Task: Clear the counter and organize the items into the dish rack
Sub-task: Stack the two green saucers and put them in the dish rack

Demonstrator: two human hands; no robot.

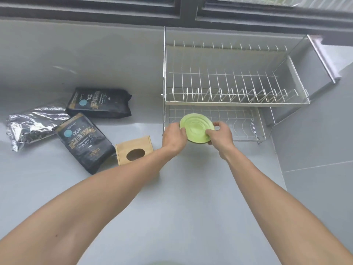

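A small light-green plate (196,129) is held tilted in both hands, its ridged underside facing me, just in front of the lower tier of the dish rack (246,138). My left hand (174,139) grips its left rim. My right hand (221,133) pinches its right rim with thumb and fingers. The two-tier wire dish rack (236,101) stands on the grey counter against the back wall, with nothing in either tier. Its upper tier has rows of upright plate slots.
Left of the rack lie two black coffee bags (100,102) (84,142), a crumpled silver foil bag (32,125) and a wooden tissue box (134,153) with an oval hole. The grey counter (181,207) ends at a tiled wall on the right.
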